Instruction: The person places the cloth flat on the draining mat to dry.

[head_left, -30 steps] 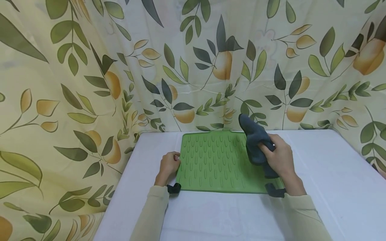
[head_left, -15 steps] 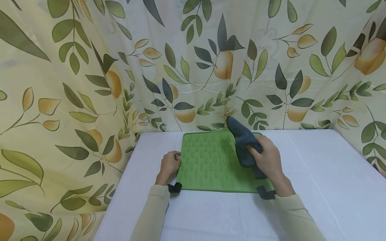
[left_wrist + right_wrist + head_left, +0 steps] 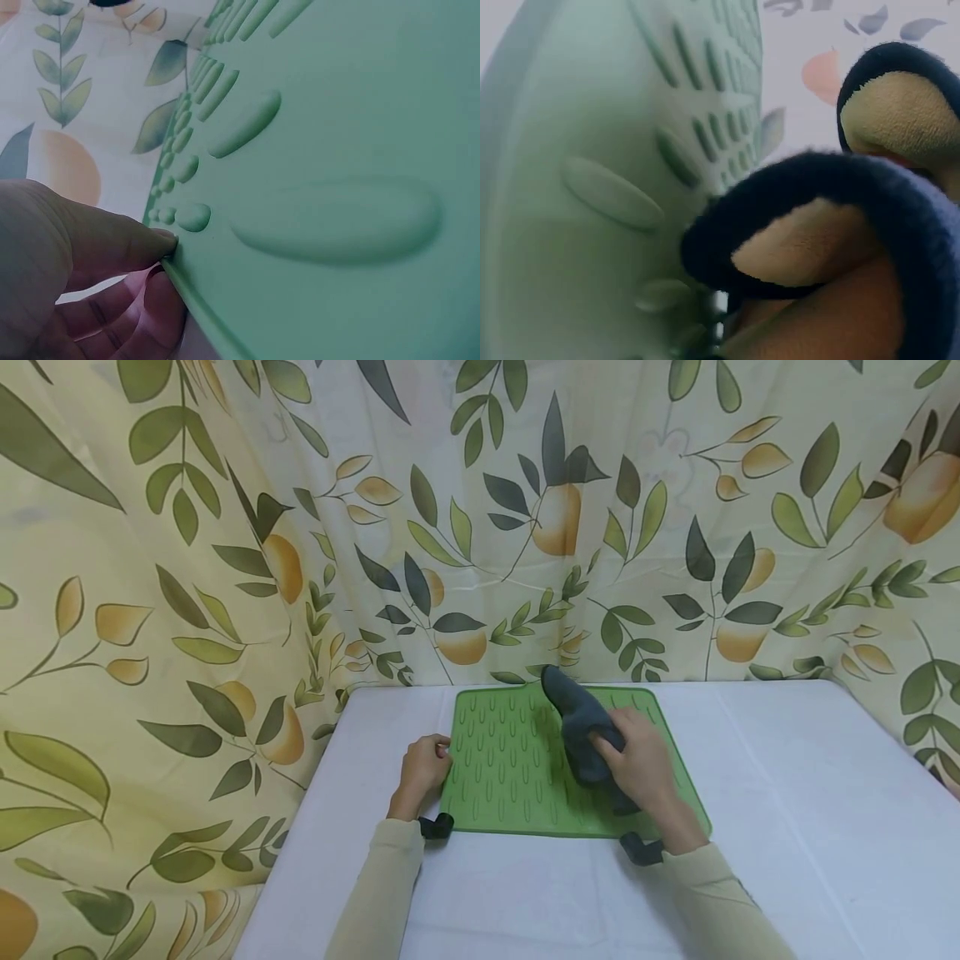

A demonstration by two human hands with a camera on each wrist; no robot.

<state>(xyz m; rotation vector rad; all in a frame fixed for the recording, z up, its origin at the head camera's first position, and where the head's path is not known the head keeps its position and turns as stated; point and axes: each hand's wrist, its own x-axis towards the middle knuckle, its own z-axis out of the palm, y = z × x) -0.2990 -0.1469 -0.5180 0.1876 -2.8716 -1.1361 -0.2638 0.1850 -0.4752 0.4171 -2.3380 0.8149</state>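
Note:
A green silicone mat (image 3: 498, 768) with rows of raised oval ridges lies on the table. At its left edge, my left hand (image 3: 425, 768) pinches the rim; the left wrist view has the thumb (image 3: 120, 244) on top and curled fingers (image 3: 154, 319) below the edge. My right hand (image 3: 643, 760) grips a bunched dark blue-grey cloth (image 3: 581, 727) over the middle-right of the mat. One end of the cloth sticks up toward the far edge. Fuzzy dark folds of the cloth (image 3: 930, 217) stand close to the mat in the right wrist view; whether they touch it, I cannot tell.
The mat rests on a white-covered table (image 3: 780, 777). Behind and to the left hangs a curtain (image 3: 420, 510) printed with leaves and fruit. Black wrist straps (image 3: 437, 827) sit at the mat's near side.
My right hand has moved left with the cloth, from the mat's right side toward its middle, uncovering the right edge. The left hand has stayed at the left edge.

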